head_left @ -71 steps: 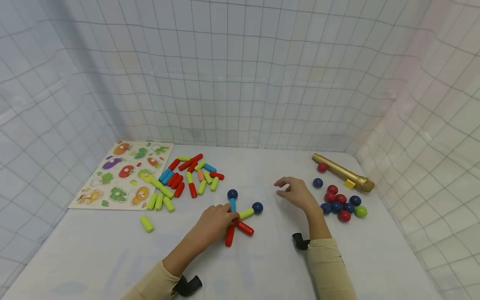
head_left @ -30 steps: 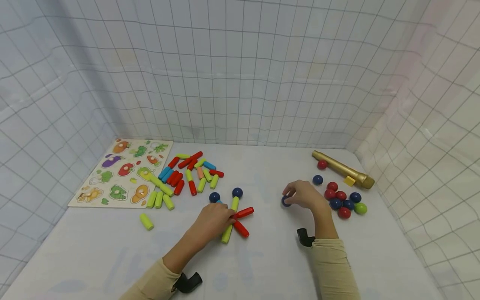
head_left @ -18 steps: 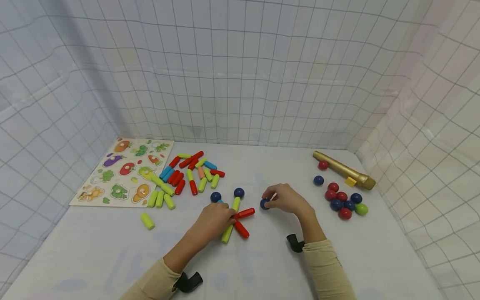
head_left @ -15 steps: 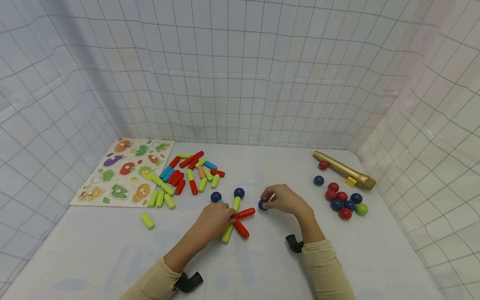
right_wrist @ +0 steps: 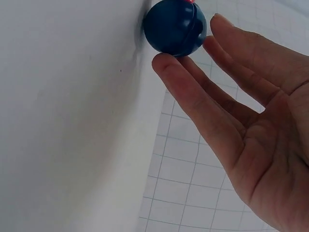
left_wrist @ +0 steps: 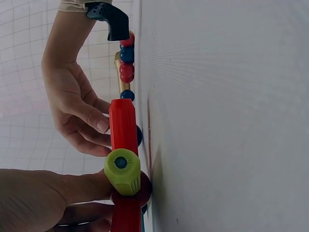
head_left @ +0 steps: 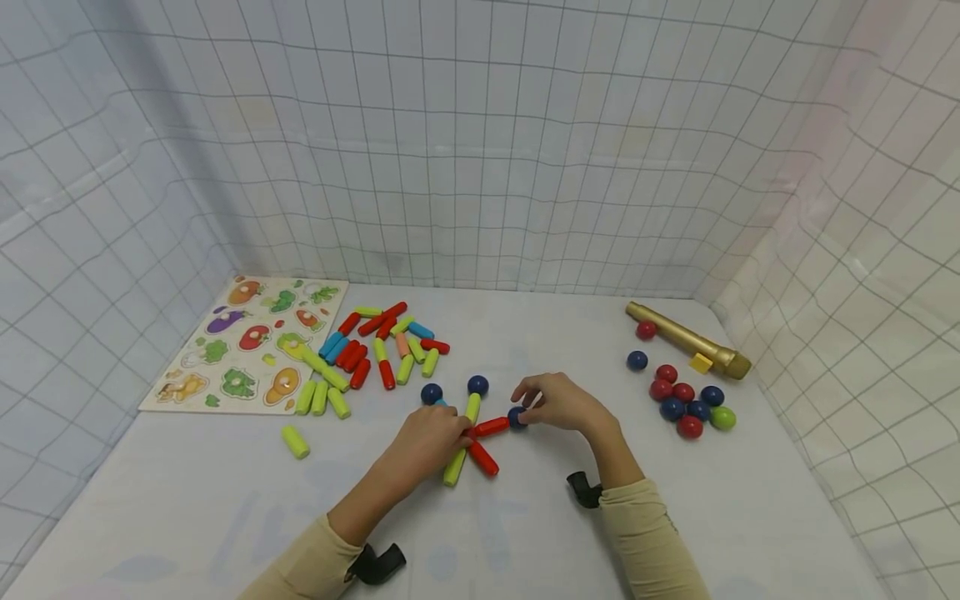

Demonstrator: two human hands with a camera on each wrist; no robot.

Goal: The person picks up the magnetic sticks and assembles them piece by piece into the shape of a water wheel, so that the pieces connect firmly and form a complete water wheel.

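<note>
My left hand (head_left: 427, 442) pinches the middle of a star-shaped toy of rods and balls, its hub ball (left_wrist: 145, 189) showing red in the left wrist view. Red rods (head_left: 483, 458), yellow-green rods (head_left: 454, 468) and a partly hidden blue rod (head_left: 440, 403) spread from it. Dark blue balls (head_left: 477, 385) (head_left: 431, 394) cap two of the rods. At the tip of the right-hand red rod (head_left: 492, 427) sits another dark blue ball (right_wrist: 174, 28). My right hand (head_left: 561, 404) touches that ball with fingers extended and spread, not closed round it.
Loose rods (head_left: 360, 373) in several colours lie at back left beside a vegetable picture board (head_left: 251, 367). A single yellow-green rod (head_left: 296, 442) lies nearer. At right are loose balls (head_left: 690, 427), a golden microphone-shaped stick (head_left: 686, 337) and a yellow block (head_left: 701, 362).
The left hand has turned the star toy. My right hand picked a dark blue ball from the right group, carried it left to the red rod's tip and loosened its fingers.
</note>
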